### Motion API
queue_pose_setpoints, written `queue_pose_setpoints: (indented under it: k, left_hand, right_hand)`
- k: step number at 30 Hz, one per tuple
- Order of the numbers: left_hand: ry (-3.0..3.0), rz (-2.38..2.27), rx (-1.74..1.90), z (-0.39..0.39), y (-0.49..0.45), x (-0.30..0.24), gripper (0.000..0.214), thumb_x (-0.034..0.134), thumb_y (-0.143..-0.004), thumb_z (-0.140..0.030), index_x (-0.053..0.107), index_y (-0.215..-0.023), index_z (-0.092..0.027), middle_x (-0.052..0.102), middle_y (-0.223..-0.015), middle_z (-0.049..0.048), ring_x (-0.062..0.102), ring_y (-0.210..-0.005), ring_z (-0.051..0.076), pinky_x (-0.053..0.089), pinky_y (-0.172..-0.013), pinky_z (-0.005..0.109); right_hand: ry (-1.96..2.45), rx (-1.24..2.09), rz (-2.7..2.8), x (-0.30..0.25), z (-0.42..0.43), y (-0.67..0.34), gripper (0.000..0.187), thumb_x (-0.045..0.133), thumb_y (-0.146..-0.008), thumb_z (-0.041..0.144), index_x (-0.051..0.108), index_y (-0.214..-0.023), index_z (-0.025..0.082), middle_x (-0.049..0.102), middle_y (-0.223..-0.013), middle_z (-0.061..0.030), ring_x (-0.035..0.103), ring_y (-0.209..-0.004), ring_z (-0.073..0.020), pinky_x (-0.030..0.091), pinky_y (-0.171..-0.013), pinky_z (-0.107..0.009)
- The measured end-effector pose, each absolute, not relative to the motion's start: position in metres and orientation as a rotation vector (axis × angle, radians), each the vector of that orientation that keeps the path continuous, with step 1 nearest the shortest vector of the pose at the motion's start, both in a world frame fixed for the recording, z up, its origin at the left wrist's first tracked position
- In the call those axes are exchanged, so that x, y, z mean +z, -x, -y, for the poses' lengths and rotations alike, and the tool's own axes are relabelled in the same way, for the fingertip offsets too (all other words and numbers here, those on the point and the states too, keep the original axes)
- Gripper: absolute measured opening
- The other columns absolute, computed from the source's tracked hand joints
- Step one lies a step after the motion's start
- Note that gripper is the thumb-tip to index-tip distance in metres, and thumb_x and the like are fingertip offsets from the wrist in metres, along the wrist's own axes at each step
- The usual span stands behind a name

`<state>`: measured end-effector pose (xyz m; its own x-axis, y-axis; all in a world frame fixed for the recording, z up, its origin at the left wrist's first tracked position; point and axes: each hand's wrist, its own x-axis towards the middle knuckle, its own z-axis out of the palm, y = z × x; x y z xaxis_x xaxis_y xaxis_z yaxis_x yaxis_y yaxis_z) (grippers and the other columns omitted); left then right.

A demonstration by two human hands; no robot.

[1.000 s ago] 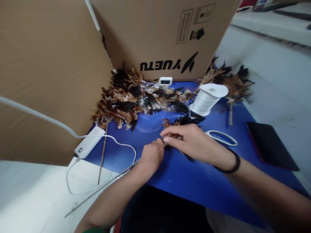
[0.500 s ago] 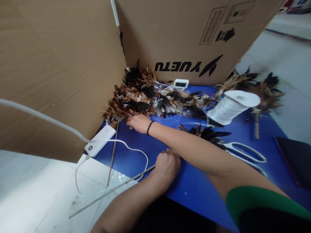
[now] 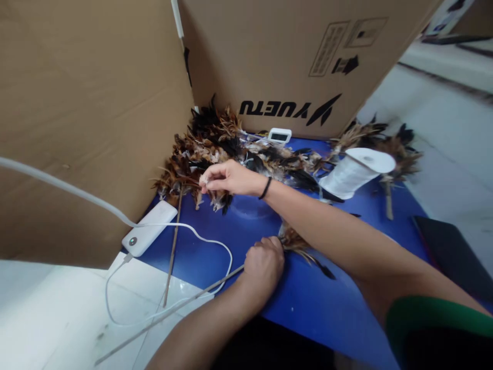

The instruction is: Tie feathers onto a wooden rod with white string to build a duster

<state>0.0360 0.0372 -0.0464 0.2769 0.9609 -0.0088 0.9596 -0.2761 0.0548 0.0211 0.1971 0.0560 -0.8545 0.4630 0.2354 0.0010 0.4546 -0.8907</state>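
My left hand (image 3: 265, 263) is closed around a thin wooden stick (image 3: 162, 312), low over the blue table. At the stick's upper end, just beyond that fist, a tuft of brown and black feathers (image 3: 296, 240) fans out to the right. My right hand (image 3: 227, 177), a black band at its wrist, is held in a pinch in front of the feather pile (image 3: 215, 144). Pale feather bits (image 3: 204, 181) show at its fingertips; my fingers partly hide them. Another stick (image 3: 172, 252) slants down from the pile's left side.
Cardboard boxes (image 3: 285, 56) wall off the back and left. A white ribbon spool (image 3: 356, 172), feather bundles (image 3: 400, 154), a small white display (image 3: 279, 135) and a dark flat device (image 3: 454, 257) lie around the blue table (image 3: 300, 313). A cable runs from a white power bank (image 3: 150, 228).
My right hand has lifted from the pile, pinching pale feather bits. The tuft beside my left fist now shows. The view has shifted slightly, and my right arm now covers the scissors.
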Motion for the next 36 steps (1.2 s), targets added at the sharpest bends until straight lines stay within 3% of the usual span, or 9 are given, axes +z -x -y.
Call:
queue_pose_setpoints:
  k: [3,6,9,13,18,36]
  left_hand:
    - [-2.504,-1.868,0.016,-0.037,-0.035,-0.045,0.019,0.032,-0.085,-0.005,0.050,-0.086,-0.011,0.058,-0.070,0.0094,0.064,-0.062,0.021,0.049,-0.047,0.027]
    - [-2.528,-1.862,-0.003,-0.036,-0.034,-0.043,0.023,0.028,-0.085,-0.004,0.050,-0.086,-0.011,0.058,-0.071,0.0101,0.064,-0.062,0.022,0.049,-0.046,0.028]
    - [-2.581,-1.848,0.012,-0.035,-0.033,-0.044,0.028,0.023,-0.086,-0.003,0.050,-0.087,-0.011,0.058,-0.073,0.0105,0.063,-0.062,0.022,0.048,-0.046,0.029]
    - [-2.610,-1.826,-0.010,-0.035,-0.033,-0.046,0.030,0.021,-0.088,-0.005,0.050,-0.088,-0.011,0.058,-0.074,0.0109,0.063,-0.064,0.022,0.047,-0.048,0.027]
    - [-2.610,-1.825,-0.071,-0.034,-0.035,-0.041,0.032,0.020,-0.088,-0.005,0.051,-0.089,-0.012,0.058,-0.077,0.0113,0.063,-0.066,0.021,0.045,-0.049,0.026]
    - [-2.656,-1.906,-0.091,-0.032,-0.036,-0.043,0.032,0.018,-0.089,-0.006,0.050,-0.088,-0.012,0.057,-0.075,0.0099,0.062,-0.064,0.021,0.046,-0.048,0.027]
  right_hand:
    - [0.493,1.414,2.334,0.068,-0.191,-0.058,0.018,0.050,-0.084,0.016,0.060,-0.098,0.009,0.067,-0.078,-0.0037,0.058,-0.061,-0.0078,0.045,-0.059,-0.020]
    - [0.617,1.213,2.600,0.069,-0.177,-0.095,0.021,0.050,-0.082,0.013,0.064,-0.098,0.012,0.066,-0.075,-0.0016,0.054,-0.056,-0.0063,0.042,-0.058,-0.019]
    - [0.843,0.982,2.820,0.059,-0.158,-0.127,0.018,0.055,-0.078,0.010,0.068,-0.091,0.013,0.068,-0.074,-0.0019,0.057,-0.064,-0.0091,0.041,-0.063,-0.020]
    - [1.070,0.925,2.902,0.039,-0.135,-0.157,0.017,0.054,-0.079,0.008,0.069,-0.086,0.013,0.069,-0.082,-0.0054,0.061,-0.077,-0.0133,0.041,-0.071,-0.022]
    - [1.142,0.885,2.873,0.025,-0.127,-0.172,0.021,0.052,-0.078,0.006,0.070,-0.084,0.014,0.070,-0.088,-0.0064,0.061,-0.085,-0.0154,0.041,-0.078,-0.024]
    - [1.029,0.982,2.662,0.018,-0.121,-0.179,0.020,0.058,-0.072,0.007,0.073,-0.080,0.017,0.070,-0.071,0.0004,0.061,-0.066,-0.0100,0.042,-0.066,-0.020]
